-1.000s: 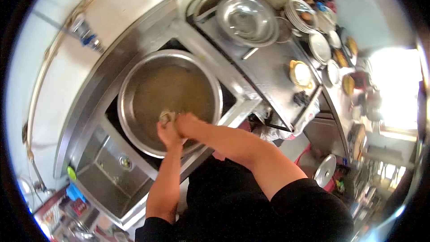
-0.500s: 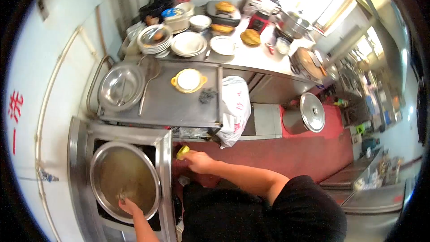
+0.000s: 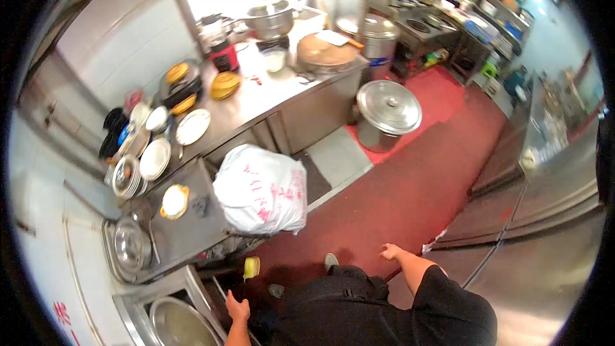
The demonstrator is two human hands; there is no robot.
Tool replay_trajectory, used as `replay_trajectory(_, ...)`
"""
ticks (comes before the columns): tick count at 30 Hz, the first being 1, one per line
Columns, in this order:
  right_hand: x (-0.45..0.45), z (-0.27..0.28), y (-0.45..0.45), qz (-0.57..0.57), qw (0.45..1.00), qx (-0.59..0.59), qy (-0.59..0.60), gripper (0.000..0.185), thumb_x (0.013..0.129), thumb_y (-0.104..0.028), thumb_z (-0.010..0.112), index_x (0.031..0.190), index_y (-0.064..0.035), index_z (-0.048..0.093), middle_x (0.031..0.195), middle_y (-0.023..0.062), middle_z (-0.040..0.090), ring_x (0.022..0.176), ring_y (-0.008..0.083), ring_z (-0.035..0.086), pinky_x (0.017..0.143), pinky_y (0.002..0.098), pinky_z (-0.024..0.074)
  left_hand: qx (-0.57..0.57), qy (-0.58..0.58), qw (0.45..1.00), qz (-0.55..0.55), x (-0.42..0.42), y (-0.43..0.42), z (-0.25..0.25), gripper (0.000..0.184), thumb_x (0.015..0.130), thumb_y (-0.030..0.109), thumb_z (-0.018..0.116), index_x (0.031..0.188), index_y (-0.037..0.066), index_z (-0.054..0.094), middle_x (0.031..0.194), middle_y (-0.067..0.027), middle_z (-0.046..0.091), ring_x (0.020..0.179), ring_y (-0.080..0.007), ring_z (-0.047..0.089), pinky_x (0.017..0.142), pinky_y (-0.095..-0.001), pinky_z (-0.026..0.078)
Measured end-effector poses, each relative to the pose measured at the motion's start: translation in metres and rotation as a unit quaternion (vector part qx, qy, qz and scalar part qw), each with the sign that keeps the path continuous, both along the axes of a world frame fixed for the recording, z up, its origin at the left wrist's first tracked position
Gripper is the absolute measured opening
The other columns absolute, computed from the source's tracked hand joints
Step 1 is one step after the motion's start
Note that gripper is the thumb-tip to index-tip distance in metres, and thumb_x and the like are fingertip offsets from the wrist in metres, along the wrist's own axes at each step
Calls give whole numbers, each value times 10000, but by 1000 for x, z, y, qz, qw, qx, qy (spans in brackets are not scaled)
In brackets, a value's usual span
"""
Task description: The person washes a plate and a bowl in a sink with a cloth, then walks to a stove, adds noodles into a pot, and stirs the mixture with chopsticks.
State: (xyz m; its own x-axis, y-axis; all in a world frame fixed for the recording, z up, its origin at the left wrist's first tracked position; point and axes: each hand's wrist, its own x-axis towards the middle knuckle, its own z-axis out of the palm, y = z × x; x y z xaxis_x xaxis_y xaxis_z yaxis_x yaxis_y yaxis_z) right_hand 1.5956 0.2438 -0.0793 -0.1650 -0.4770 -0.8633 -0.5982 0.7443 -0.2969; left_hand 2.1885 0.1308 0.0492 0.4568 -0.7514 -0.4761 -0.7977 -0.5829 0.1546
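Observation:
My left hand point(image 3: 237, 308) is beside the sink's metal edge, near the steel basin point(image 3: 179, 325) of cloudy liquid, its fingers apart and nothing in them. Just above it in the view is a yellow-green item point(image 3: 252, 268), touched by neither hand; whether it is falling or resting on something, I cannot tell. Over the red floor, to the right of my body, my right hand point(image 3: 389, 252) hangs with fingers apart and empty.
A full white plastic bag point(image 3: 261, 191) hangs by the metal cart point(image 3: 187, 227), which holds a yellow-rimmed dish point(image 3: 174, 202) and a glass-like bowl point(image 3: 131, 245). A lidded steel pot point(image 3: 389, 109) stands on the floor. Steel cabinets point(image 3: 544, 224) line the right.
The view has turned right, away from the basin. My right hand has let go of the yellow-green item and moved right. My left hand has left the basin and the small object it held.

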Motion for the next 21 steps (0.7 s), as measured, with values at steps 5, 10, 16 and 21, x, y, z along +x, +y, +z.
replay_trajectory(5,-52,11,53,-192,977,-76,51,328,885,-346,605,914,-41,722,774,110,713,678,206,662,648,374,524,115,109,987,9,-69,-49,-30,468,856,170,681,1293,76,540,1348,-168,513,1195,-334,520,973,-448,438)
replay_trajectory(10,-81,100,65,-391,912,-103,67,388,877,-375,612,733,-28,711,699,109,699,712,217,679,726,365,513,94,144,961,-215,-152,-115,-52,310,775,269,671,687,-28,659,637,-148,629,686,-268,652,632,-398,473)
replay_trajectory(16,-139,110,102,-511,842,-137,107,308,862,-286,644,699,-28,683,668,58,683,647,172,644,659,358,507,82,179,921,-335,-298,-197,-70,446,839,393,620,852,-45,705,786,-185,692,747,-256,664,741,-378,500)
replay_trajectory(21,-161,63,154,-407,896,4,178,975,756,-312,746,1512,-61,183,1205,190,629,1102,329,604,932,394,482,71,224,906,-351,-431,-257,-103,290,745,199,693,906,-41,707,837,-170,699,841,-251,658,786,-376,508)
